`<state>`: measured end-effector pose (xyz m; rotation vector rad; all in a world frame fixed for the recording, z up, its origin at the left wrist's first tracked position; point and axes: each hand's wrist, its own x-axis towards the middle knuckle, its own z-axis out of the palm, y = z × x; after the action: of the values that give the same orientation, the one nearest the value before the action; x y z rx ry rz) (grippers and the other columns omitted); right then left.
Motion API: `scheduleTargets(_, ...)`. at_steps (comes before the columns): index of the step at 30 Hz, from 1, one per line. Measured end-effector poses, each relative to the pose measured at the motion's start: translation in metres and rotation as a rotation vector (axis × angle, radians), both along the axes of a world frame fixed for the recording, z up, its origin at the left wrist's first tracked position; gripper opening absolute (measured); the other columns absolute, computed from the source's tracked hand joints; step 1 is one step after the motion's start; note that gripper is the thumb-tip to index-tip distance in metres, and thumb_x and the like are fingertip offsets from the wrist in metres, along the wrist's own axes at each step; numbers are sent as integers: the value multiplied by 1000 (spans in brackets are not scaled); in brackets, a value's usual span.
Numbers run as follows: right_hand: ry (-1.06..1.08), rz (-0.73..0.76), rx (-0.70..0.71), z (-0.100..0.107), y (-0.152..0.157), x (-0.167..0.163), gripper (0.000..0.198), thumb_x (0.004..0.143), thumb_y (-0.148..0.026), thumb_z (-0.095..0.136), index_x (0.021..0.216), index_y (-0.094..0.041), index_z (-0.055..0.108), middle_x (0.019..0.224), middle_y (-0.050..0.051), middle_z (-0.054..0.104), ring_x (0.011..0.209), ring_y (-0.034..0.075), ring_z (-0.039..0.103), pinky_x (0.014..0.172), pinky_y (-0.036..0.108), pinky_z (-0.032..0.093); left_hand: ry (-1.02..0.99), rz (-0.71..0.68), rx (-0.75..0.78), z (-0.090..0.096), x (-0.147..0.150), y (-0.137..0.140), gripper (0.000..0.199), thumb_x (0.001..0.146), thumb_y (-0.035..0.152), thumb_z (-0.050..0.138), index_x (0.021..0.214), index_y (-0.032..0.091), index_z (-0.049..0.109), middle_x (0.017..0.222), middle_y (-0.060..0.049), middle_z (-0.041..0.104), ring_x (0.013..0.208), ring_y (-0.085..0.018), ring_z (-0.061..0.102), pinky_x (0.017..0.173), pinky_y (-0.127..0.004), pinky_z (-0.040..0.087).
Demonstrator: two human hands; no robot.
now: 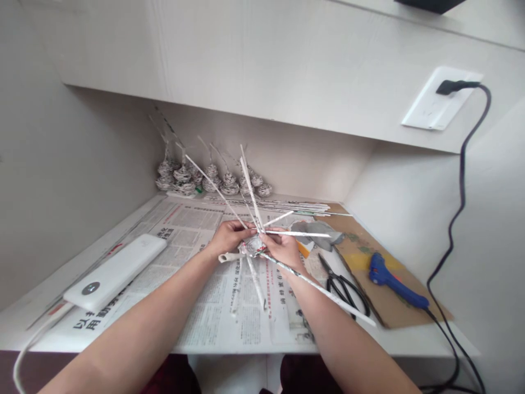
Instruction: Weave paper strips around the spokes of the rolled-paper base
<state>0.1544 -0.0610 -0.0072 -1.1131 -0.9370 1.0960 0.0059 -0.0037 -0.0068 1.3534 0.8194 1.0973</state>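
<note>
Between my two hands, above the newspaper, is a small woven piece of rolled paper (pixel 251 244) with long paper sticks fanning out in several directions. My left hand (pixel 230 237) grips its left side, fingers closed around the base of the sticks. From the right, my right hand (pixel 282 247) pinches the same piece near where the sticks meet. One long printed paper stick (pixel 324 290) runs from the weave over my right wrist. A thicker paper tube end (pixel 229 256) pokes out below my left hand. The fingertips are partly hidden by the sticks.
Several woven gourd shapes (pixel 184 180) stand along the back wall. Loose paper sticks (pixel 279 206) lie before them. On the right are black scissors (pixel 344 287) and a blue glue gun (pixel 396 282) on cardboard (pixel 369 312), its cord hanging nearby. A white power bank (pixel 118 271) lies left.
</note>
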Motion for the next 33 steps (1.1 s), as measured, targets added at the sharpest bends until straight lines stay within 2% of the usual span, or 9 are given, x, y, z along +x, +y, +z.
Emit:
scheduleTargets(8,-36,-28,33,1,-1,-1,38,63,-47,75,84,-16,67,57,-1,65,38,13,53,35,25,47,-116,-105,-239,0,3,-4,41,52,32,87,84,13,73,71,-5,72,59,-16,63,62,-28,50)
scheduleTargets(11,-43,-33,57,1,-1,0,39,63,-48,75,84,-16,68,56,-2,63,38,13,53,35,25,47,-124,-109,-215,-2,3,-4,39,52,32,87,82,13,72,72,-5,72,62,-17,64,63,-29,50)
scheduleTargets(14,-56,-9,55,1,-1,0,39,63,-50,74,82,-17,68,56,-2,63,40,13,54,35,24,46,-91,-94,-116,-5,2,-1,33,52,31,86,76,13,72,69,-4,71,62,-16,63,61,-26,48)
scheduleTargets(17,-57,23,46,0,1,1,37,64,-52,72,73,-17,66,51,-2,60,39,13,54,35,23,44,-33,-56,-63,-8,2,2,30,52,31,86,71,13,71,65,-3,70,58,-16,62,57,-25,47)
scheduleTargets(19,-40,20,46,0,1,0,38,65,-54,71,68,-17,64,48,-3,58,38,13,53,35,23,44,-5,-23,-84,-9,2,2,30,52,33,86,69,13,71,61,-4,69,53,-15,60,53,-26,46)
scheduleTargets(22,4,-16,50,0,0,-1,39,66,-55,70,75,-17,63,49,-3,59,38,14,54,35,23,45,-23,3,-119,-6,4,0,31,49,33,87,69,14,72,60,-4,69,51,-15,59,50,-26,45)
scheduleTargets(28,12,-76,59,1,-1,-4,37,69,-52,70,79,-17,63,54,-1,63,40,15,57,35,24,46,-129,-33,-192,4,8,-8,36,46,31,89,71,11,73,65,-7,71,54,-16,62,54,-28,49)
scheduleTargets(33,74,-58,60,-2,0,-4,36,73,-53,66,83,-19,61,59,-2,64,42,14,58,36,24,46,-166,-29,-195,3,9,-8,36,47,31,88,72,11,73,68,-8,71,59,-18,64,61,-30,51)
